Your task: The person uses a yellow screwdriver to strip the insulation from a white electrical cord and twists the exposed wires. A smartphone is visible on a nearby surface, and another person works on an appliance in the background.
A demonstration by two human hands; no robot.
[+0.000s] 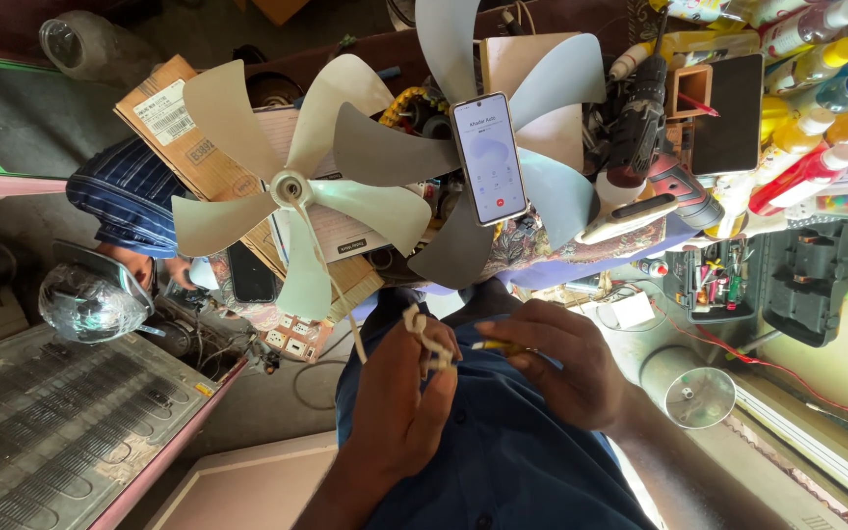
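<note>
White cord (426, 341) sits knotted in your left hand (399, 393), close to your chest w/ the blue shirt (503, 461) behind it. From the knot it runs up toward 11 o'clock to the hub of the white fan blade (291, 186) on the counter (581, 265). Left grip is curled closed on the cord, thumb and fingers pinching the loops. Right hand (552, 363) sits just beside it at 3 o'clock, its grip closed round a slim yellow-tipped tool (496, 346). Too little of the tool shows to name it. The tip points at the knot and almost touches it.

Tips, judged from how things lie:
- Keep the left pinch right at the knot so the loops don't slip. Looks like the cord is fairly taut toward the hub, so leave some slack, or the blade may drag.
- Work the yellow tip into the loop, not toward your fingers. They're v. close.
- Keep elbows in. The counter is crowded.

A smartphone (489, 157) w/ its screen lit rests on a second, greyer fan blade (542, 186) at 12 o'clock, and a cordless drill (640, 128) lies near it at 1 o'clock. A tug on the cord could shift the white blade into them, I'd guess. Another person (125, 196) bends low at 9 o'clock, well apart from your hands.
</note>
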